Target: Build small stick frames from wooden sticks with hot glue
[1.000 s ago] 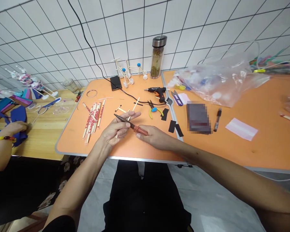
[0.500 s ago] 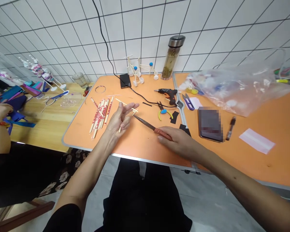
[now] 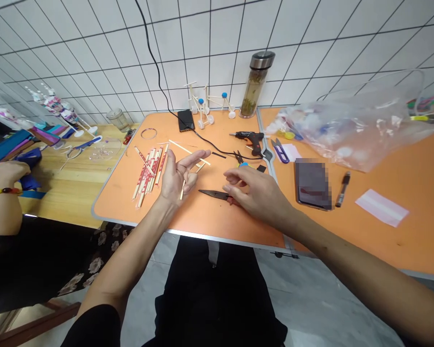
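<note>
My left hand (image 3: 179, 176) is palm up, its lower fingers curled on a thin wooden stick (image 3: 182, 191); its index finger and thumb are stretched out. A longer wooden stick (image 3: 181, 148) runs behind those fingers; I cannot tell whether they grip it. My right hand (image 3: 251, 190) hovers over a knife (image 3: 213, 193) lying on the orange table, blade pointing left. The right fingers are loosely bent with nothing visible between them. They hide most of the knife's reddish handle. Pliers (image 3: 238, 158) with a blue dot lie behind the right hand, partly hidden.
Wrapped chopsticks (image 3: 148, 173) lie left of my left hand. Behind are a black glue gun (image 3: 251, 140), stick models with blue balls (image 3: 201, 113) and a tea bottle (image 3: 255, 91). Right are snips (image 3: 281, 151), a phone (image 3: 313, 183) and a marker (image 3: 343, 189). Another person's hand (image 3: 10, 173) works far left.
My right hand has let go of the knife, which now lies on the table, and has lifted. The long stick shows more clearly behind my left hand.
</note>
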Motion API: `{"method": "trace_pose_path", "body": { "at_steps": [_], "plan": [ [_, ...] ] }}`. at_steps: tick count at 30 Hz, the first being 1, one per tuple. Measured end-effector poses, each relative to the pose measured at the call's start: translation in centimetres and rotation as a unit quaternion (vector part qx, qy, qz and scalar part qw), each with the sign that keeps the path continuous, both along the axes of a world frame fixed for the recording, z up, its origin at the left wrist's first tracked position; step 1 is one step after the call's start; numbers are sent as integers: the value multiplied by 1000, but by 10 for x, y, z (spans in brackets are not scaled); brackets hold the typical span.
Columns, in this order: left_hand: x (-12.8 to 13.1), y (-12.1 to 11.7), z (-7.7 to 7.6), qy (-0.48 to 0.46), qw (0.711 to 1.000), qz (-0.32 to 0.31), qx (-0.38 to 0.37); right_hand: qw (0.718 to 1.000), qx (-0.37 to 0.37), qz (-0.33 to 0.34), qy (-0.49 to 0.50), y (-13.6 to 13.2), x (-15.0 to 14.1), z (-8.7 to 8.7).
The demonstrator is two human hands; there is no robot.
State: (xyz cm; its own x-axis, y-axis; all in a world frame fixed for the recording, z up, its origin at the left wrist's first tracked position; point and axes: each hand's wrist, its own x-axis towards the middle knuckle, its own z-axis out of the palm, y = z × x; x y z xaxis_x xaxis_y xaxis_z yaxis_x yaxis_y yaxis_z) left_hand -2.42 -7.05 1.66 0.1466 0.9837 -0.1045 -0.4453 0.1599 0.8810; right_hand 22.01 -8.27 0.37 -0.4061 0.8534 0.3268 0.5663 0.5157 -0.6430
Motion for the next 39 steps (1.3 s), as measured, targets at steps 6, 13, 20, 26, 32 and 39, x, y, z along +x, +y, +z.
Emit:
{"method": "trace_pose_path", "body": {
  "at_steps": [6,13,20,26,32,39],
  "plan": [
    [17,-8,-7,20,1000,-6,-14,989,-84,1,123,19,-35,15],
    [15,-8,-15,31,999,4,-3,997,1,-78,14,36,-7,-1],
    [12,-1,-10,30,999,13,8,961,52,-112,-249,30,3,-10],
    [28,10,-11,-15,999,21,-41,962,190,118,-154,1,-25,-8],
    [55,11,-13,-47,995,7,-92,981,90,130,-111,3,-35,-10],
    [73,11,-13,-60,992,1,-108,972,78,197,-100,8,-19,4]
  ]
}}
